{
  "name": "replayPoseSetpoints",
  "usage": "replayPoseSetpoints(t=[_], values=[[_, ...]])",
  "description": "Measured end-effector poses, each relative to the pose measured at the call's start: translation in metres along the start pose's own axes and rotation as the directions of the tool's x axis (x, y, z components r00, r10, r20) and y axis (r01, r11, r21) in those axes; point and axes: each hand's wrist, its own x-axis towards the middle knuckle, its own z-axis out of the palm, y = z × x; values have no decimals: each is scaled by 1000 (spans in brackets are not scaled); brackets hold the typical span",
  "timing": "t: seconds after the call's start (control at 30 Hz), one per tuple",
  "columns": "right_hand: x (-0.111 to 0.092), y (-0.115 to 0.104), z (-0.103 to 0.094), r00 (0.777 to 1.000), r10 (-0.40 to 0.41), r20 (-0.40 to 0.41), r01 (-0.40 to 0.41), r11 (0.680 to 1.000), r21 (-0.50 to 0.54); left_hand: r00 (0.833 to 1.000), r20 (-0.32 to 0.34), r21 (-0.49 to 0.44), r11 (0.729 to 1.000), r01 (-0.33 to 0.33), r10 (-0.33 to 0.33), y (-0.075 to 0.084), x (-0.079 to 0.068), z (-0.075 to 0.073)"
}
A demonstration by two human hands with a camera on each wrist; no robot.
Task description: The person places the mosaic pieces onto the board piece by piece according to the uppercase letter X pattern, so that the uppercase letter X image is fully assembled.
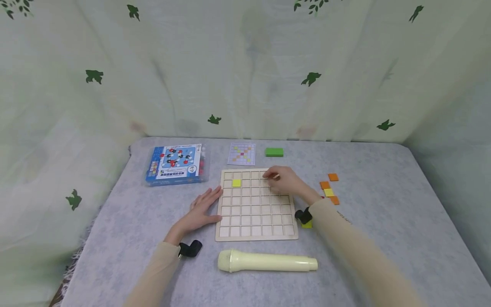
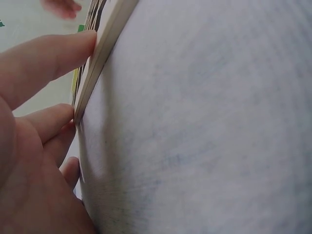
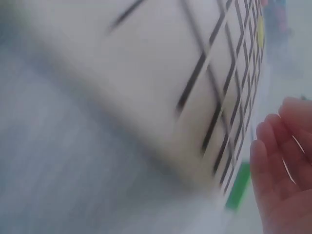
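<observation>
A square wooden grid board (image 1: 226, 215) lies on the table, with one yellow square tile (image 1: 236, 183) in an upper-left cell. My left hand (image 1: 199, 211) rests at the board's left side. Its fingers are spread, and in the left wrist view the fingertips (image 2: 87, 44) touch the board's edge. Over the upper-right cells is my right hand (image 1: 287, 181), fingers bent and tips close together near the top edge. Whether it pinches a tile I cannot tell; none shows at its fingertips in the right wrist view.
Several orange and yellow tiles (image 1: 333, 177) lie right of the board, some partly behind the right sleeve. Behind the board are a pattern card (image 1: 241, 154) and a green block (image 1: 274, 152). A blue molecule-model box (image 1: 174, 162) is back left; a cream microphone (image 1: 268, 261) lies in front.
</observation>
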Motion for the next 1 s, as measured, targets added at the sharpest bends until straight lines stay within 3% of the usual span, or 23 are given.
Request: replayPoseSetpoints(t=[0.13, 0.27, 0.47, 0.67, 1.0], values=[[-31, 23, -28, 996, 59, -60, -58, 998, 26, 1000, -2, -4, 1000, 4, -4, 1, 0, 0], [-61, 46, -52, 979, 168, -114, -166, 986, 27, 1000, -3, -13, 1000, 7, -7, 3, -1, 0], [-91, 74, -72, 953, 253, -164, -260, 965, -22, 1000, -3, -11, 1000, 8, -8, 3, -2, 0], [-99, 81, -77, 952, 245, -181, -259, 964, -57, 1000, -9, -5, 1000, 9, -9, 2, -2, 0], [-87, 84, -75, 940, 271, -208, -302, 944, -134, 1000, -13, -6, 1000, 5, -5, -1, 0, 2]])
